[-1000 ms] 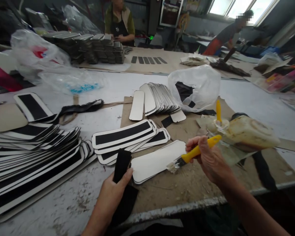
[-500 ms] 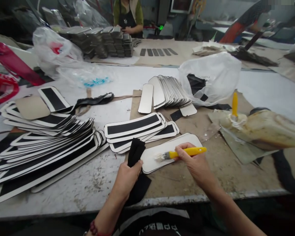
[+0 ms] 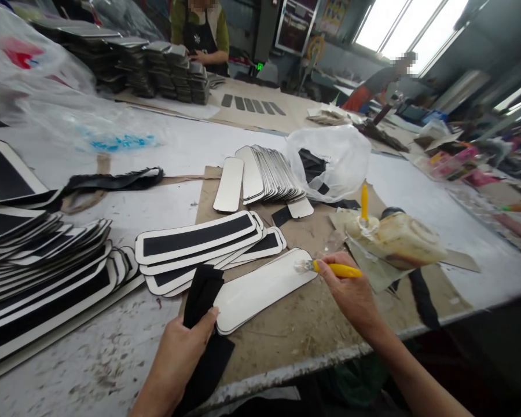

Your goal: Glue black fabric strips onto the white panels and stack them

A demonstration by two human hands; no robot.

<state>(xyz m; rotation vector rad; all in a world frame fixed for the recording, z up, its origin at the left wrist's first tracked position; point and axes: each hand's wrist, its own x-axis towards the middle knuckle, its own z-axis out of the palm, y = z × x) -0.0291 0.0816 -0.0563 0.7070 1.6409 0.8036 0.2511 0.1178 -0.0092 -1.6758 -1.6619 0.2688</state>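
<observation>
A yellow-handled brush point(image 3: 337, 269) is gripped in my right hand point(image 3: 347, 289). Its pale bristles touch the right part of a long white panel point(image 3: 260, 289) with rounded corners, which lies over another panel. Black fabric strips point(image 3: 203, 292) are bunched in my closed left hand point(image 3: 182, 341), and the thumb rests at the panel's left end. Just behind lie several white panels with black strips on them point(image 3: 197, 236). A larger stack of such panels point(image 3: 47, 278) fills the left side. Plain white panels point(image 3: 264, 176) lie fanned out farther back.
A glue-stained plastic container point(image 3: 403, 237) stands at the right, with a second yellow-handled brush point(image 3: 364, 202) upright beside it. A white plastic bag point(image 3: 332, 153) holds black pieces. Across the table a person point(image 3: 204, 35) stands by grey stacks point(image 3: 156, 63); another person point(image 3: 377, 84) leans over farther right.
My right hand has moved the brush along the panel from its left-middle to its right part. My left hand keeps hold of the black strips. The view has turned to the right.
</observation>
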